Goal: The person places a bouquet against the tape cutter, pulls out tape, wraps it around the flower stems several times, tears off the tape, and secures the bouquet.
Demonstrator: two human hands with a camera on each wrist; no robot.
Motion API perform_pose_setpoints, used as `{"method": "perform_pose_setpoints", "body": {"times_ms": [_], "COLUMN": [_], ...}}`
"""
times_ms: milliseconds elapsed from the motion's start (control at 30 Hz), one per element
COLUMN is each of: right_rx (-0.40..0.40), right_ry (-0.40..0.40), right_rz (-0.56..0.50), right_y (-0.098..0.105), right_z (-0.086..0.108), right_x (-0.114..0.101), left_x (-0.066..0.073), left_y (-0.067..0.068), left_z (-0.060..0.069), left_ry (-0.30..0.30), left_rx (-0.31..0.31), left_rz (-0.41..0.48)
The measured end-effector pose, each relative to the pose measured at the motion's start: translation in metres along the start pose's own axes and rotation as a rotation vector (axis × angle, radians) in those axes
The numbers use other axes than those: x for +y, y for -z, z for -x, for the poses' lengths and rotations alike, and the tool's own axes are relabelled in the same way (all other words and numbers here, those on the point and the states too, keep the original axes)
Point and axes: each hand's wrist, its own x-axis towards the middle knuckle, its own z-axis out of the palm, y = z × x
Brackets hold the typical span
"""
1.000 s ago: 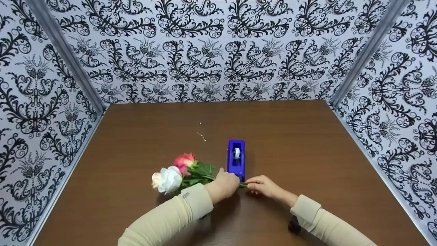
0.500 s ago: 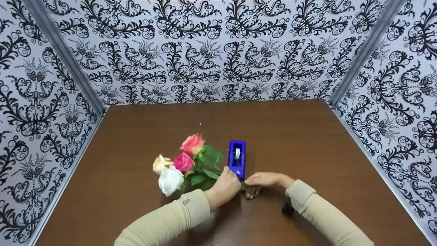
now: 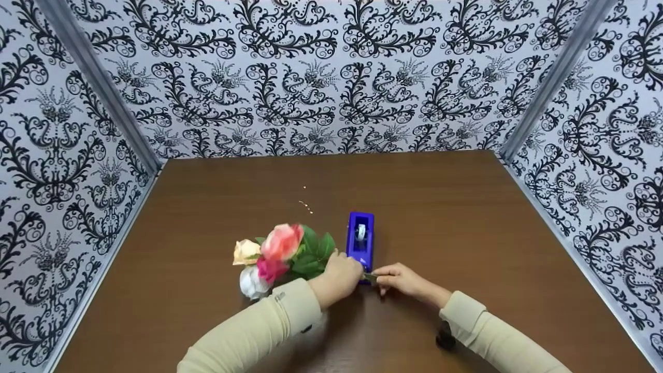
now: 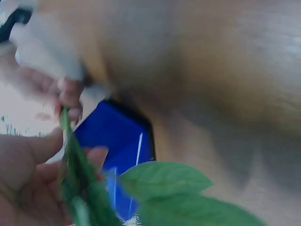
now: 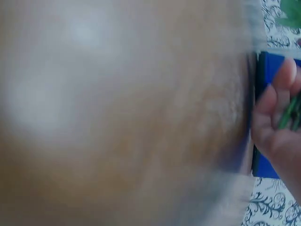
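Observation:
A bunch of artificial roses (image 3: pixel 282 242), in coral, pink, cream and white, lies toward the left in the head view with its stems pointing right. My left hand (image 3: pixel 339 278) grips the stems just below the green leaves (image 4: pixel 164 181). At the stem ends, my right hand (image 3: pixel 403 281) pinches the green stems (image 5: pixel 288 113) between thumb and fingers. Directly behind both hands stands a blue tape dispenser (image 3: pixel 366 256) with a small roll in it. The left hand covers part of its front end. In the left wrist view a clear shiny strip (image 4: pixel 113 188) shows near the leaves.
The brown tabletop (image 3: pixel 440 207) is bounded by patterned walls (image 3: pixel 321 77) at the back and both sides. Small bright specks (image 3: pixel 305 206) lie on the table behind the flowers. A dark object (image 3: pixel 445 336) hangs under the right sleeve.
The flower heads have turned, rising and spreading, then dropping lower with the coral rose in front. The right hand swung under the stem ends and came back to pinch them. The left hand kept its grip.

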Motion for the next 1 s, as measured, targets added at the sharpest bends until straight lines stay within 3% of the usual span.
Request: {"method": "perform_pose_setpoints", "body": {"times_ms": [67, 167, 267, 367, 467, 567, 633, 700, 767, 900, 1000], "right_rx": [0.063, 0.122, 0.122, 0.029, -0.143, -0.288, -0.342, -0.345, -0.314, -0.165, -0.017], "right_ry": [0.04, 0.065, 0.017, -0.104, -0.188, -0.193, -0.157, -0.106, -0.053, 0.017, 0.076], "right_rz": [0.051, 0.099, 0.137, 0.179, 0.168, 0.054, -0.019, -0.038, 0.012, 0.236, 0.421], "right_y": [-0.005, -0.009, -0.008, -0.001, 0.008, 0.016, 0.02, 0.021, 0.018, 0.008, -0.001], "right_z": [0.003, 0.004, 0.001, -0.004, -0.01, -0.017, -0.021, -0.022, -0.022, -0.018, -0.013], "right_x": [-0.009, -0.015, -0.008, -0.008, -0.012, -0.01, -0.008, -0.006, -0.006, -0.011, -0.014], "left_x": [-0.001, 0.001, 0.003, 0.004, 0.005, 0.007, 0.008, 0.008, 0.006, -0.006, -0.017], "left_y": [0.003, 0.003, 0.001, -0.004, -0.012, -0.019, -0.022, -0.022, -0.021, -0.012, -0.004], "left_z": [-0.002, -0.001, 0.001, 0.003, 0.005, 0.006, 0.007, 0.006, 0.005, 0.003, 0.0], "left_ry": [-0.008, -0.041, -0.076, -0.103, -0.12, -0.12, -0.116, -0.091, -0.048, 0.032, 0.023], "left_rx": [-0.014, -0.039, -0.04, 0.016, 0.122, 0.221, 0.244, 0.217, 0.163, 0.039, -0.046], "left_rz": [0.007, -0.067, -0.163, -0.233, -0.296, -0.341, -0.338, -0.287, -0.183, 0.111, 0.289]}}
